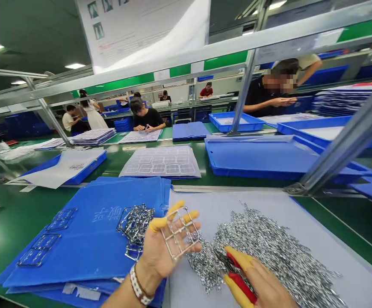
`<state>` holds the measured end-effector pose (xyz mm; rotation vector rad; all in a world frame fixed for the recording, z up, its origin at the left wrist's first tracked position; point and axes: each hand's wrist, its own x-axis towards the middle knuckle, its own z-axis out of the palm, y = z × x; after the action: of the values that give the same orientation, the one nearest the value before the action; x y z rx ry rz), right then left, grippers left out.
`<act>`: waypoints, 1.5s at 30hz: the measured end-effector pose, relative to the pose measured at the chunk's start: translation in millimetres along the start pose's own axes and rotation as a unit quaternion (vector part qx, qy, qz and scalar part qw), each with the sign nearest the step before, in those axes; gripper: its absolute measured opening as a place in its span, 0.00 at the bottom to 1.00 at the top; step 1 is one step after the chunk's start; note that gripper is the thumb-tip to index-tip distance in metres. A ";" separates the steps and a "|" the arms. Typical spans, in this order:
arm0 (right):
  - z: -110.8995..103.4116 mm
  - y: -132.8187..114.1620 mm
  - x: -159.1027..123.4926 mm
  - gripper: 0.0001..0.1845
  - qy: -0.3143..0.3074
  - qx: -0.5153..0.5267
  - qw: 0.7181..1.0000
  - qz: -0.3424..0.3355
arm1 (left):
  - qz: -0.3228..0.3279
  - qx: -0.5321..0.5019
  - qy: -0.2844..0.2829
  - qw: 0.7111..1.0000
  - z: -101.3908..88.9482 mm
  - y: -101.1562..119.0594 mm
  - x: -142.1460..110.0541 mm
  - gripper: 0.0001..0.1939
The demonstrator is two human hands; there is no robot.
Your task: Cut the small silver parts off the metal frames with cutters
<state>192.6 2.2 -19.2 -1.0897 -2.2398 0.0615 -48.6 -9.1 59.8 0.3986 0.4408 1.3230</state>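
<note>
My left hand (162,248) is palm up, with yellow covers on the thumb and some fingertips. It holds a square metal wire frame (180,233) with crossbars, resting against the fingers. My right hand (261,282), yellow covers on its fingertips too, grips red-handled pliers (242,285). Their dark jaws reach the edge of a large heap of small silvery metal pieces (269,244) on a white sheet (192,291). To the left of my left hand, similar frames lie in a tangled pile (137,224) on a stack of blue sheets (86,248).
Two separate wire frames (39,250) lie at the left of the blue sheets. Behind are a printed sheet (162,160), a blue tray (250,158) and a paper-covered tray (90,169). A metal post (349,137) slants down at right. Co-workers sit across the bench.
</note>
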 end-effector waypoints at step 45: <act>-10.9 -64.6 54.0 0.13 -0.208 -0.085 0.966 0.128 | 0.038 0.109 0.105 0.988 -41.9 -86.2 19.8 0.27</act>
<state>129.7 -3.7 37.5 -1.5777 -2.4892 0.2298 4.9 -5.8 -22.1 0.4632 0.7579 1.4006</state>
